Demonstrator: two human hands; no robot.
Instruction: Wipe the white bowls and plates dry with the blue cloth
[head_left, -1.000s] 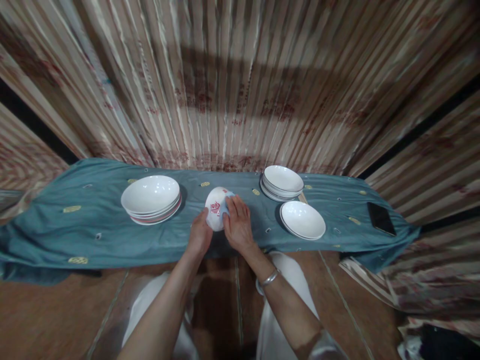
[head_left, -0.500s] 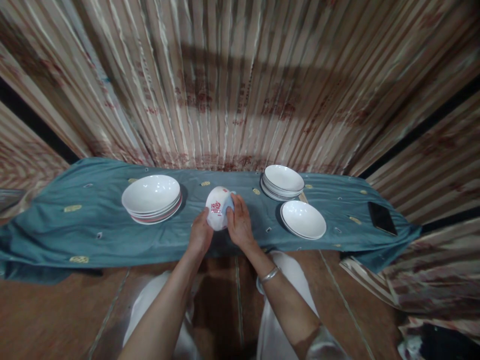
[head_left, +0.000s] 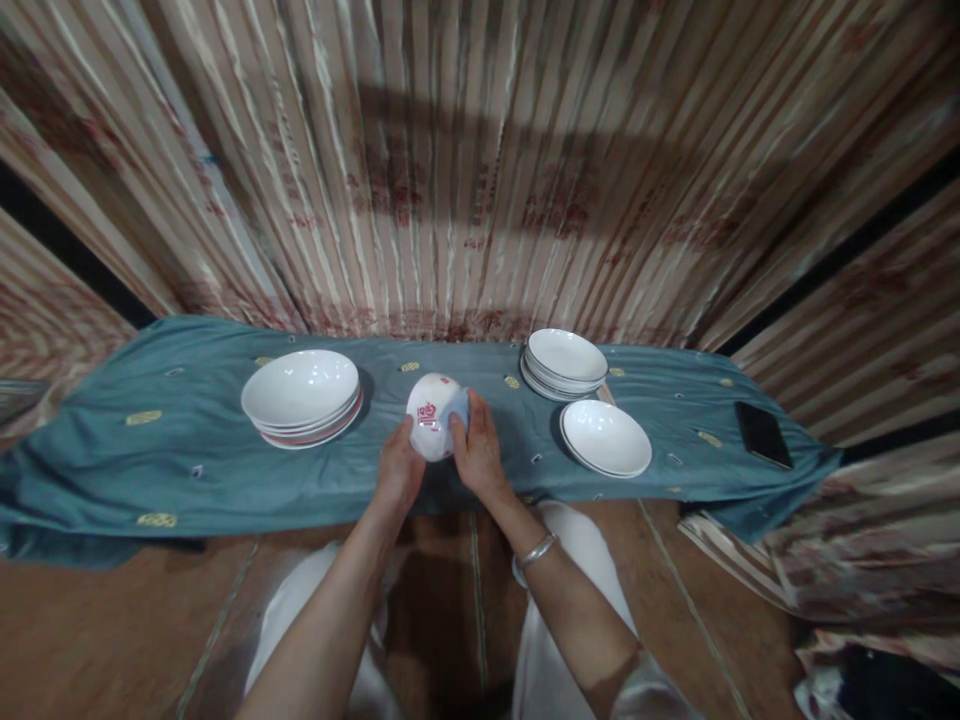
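Between my hands, over the near middle of the table, is a small white bowl with red markings on its outer side, tilted so that side faces me. My left hand grips its lower left edge, fingers closed. A light blue cloth lies against the bowl's right side, pressed there by my right hand, which is closed with the thumb in front. The fingers behind the bowl are hidden.
A stack of white bowls stands to the left, one with a red band. Right of centre are a stack of dark-rimmed bowls and a shallow pair of white dishes. A black phone or tablet lies far right on the teal tablecloth.
The bowl has turned slightly in my hands, and more of the blue cloth shows on its right side. The stacks stay in place.
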